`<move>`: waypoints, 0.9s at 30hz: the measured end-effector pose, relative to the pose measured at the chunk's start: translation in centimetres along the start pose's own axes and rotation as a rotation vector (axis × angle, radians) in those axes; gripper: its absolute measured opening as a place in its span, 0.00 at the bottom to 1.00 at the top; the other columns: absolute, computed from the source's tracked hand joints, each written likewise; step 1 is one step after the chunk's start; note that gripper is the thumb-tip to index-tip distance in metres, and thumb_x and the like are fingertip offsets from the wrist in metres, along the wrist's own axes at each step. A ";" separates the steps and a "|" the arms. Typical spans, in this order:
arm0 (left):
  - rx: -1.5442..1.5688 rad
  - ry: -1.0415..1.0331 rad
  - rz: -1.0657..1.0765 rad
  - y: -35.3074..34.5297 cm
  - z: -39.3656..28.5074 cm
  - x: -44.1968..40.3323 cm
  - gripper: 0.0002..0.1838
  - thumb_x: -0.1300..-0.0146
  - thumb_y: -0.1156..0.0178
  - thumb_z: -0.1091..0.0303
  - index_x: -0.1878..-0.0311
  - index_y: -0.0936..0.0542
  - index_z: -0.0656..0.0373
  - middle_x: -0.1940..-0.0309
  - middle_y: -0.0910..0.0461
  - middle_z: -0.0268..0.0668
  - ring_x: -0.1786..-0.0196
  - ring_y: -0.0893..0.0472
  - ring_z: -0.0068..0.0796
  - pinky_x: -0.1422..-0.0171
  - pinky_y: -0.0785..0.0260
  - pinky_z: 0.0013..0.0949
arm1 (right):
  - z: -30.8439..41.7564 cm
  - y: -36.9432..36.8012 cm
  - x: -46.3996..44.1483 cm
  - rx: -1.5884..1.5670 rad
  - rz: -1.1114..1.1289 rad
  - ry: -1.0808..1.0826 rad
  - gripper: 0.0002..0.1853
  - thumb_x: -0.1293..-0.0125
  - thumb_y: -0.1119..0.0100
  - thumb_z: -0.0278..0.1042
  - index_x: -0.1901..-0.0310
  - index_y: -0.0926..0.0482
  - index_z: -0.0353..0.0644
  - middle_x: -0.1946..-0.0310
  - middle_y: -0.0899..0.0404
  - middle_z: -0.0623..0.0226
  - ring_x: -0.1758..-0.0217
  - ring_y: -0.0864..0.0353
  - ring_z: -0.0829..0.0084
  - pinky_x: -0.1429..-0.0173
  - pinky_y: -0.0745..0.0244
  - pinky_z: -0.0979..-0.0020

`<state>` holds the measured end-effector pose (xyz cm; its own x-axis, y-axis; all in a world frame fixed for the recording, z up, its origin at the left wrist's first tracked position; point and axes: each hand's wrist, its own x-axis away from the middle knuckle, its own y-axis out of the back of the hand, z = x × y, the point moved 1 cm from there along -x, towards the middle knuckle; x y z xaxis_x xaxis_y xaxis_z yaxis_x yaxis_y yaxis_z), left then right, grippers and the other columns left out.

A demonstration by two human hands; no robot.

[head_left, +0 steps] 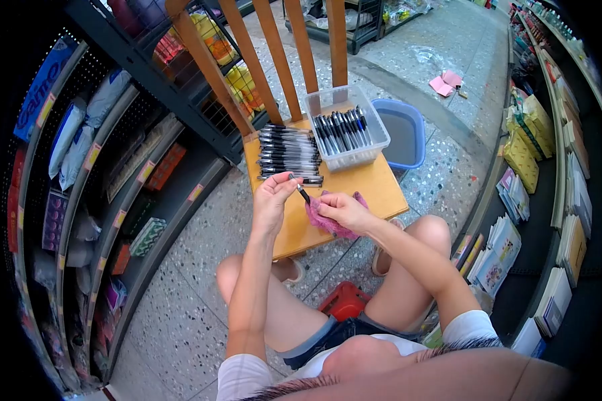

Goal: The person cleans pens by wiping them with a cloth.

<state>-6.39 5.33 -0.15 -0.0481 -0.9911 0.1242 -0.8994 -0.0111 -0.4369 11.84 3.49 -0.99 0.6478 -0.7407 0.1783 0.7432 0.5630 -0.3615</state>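
Note:
My left hand [271,204] pinches one end of a black pen [304,194] above the front of a wooden chair seat [291,235]. In my right hand [346,212] is a crumpled pink cloth [333,227], its fold touching the pen's other end. Beyond my left hand, a row of black-and-clear pens [286,152] lies side by side on the seat. Next to them stands a clear plastic box [354,159] with several more pens slanted inside, one with a blue part.
A blue basin [420,137] holding greyish water sits behind the chair's right corner. Shop shelves curve along the left [130,267] and right [548,220]. A red stool [344,301] shows between my legs. A pink paper item [446,83] lies on the floor.

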 end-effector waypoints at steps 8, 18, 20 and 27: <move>0.111 0.030 0.048 0.4 -0.4 -0.2 0.12 0.39 0.42 0.75 0.52 0.25 0.63 0.60 0.19 0.41 0.55 0.21 0.25 0.50 0.31 0.22 | -0.7 0.5 0.1 -0.009 0.004 -0.020 0.12 0.31 0.52 0.36 0.58 0.22 0.37 0.73 0.27 0.81 0.73 0.34 0.89 0.70 0.38 0.84; 0.148 0.014 0.013 1.1 -1.1 -0.5 0.15 0.38 0.43 0.74 0.48 0.26 0.64 0.58 0.19 0.42 0.61 0.22 0.20 0.52 0.31 0.22 | -1.2 0.8 0.3 0.037 0.008 -0.039 0.11 0.31 0.51 0.36 0.65 0.23 0.38 0.75 0.29 0.82 0.75 0.37 0.90 0.72 0.41 0.84; 0.147 0.000 0.000 1.2 -1.5 -0.5 0.15 0.38 0.43 0.74 0.48 0.26 0.65 0.58 0.19 0.43 0.61 0.22 0.20 0.52 0.31 0.22 | -1.3 0.8 0.3 0.041 0.016 -0.032 0.11 0.31 0.51 0.36 0.65 0.23 0.38 0.75 0.30 0.83 0.75 0.37 0.91 0.72 0.41 0.84; 0.121 -0.038 -0.069 1.9 -1.7 -0.7 0.15 0.39 0.42 0.75 0.49 0.26 0.66 0.59 0.19 0.43 0.62 0.22 0.19 0.55 0.32 0.20 | -1.2 0.6 0.5 0.097 0.027 -0.041 0.11 0.31 0.52 0.35 0.65 0.23 0.38 0.75 0.31 0.84 0.74 0.38 0.91 0.71 0.41 0.84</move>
<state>-8.79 6.22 0.45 0.0307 -0.9917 0.1248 -0.8412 -0.0931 -0.5326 12.45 3.00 -2.19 0.6727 -0.7103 0.2073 0.7368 0.6170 -0.2765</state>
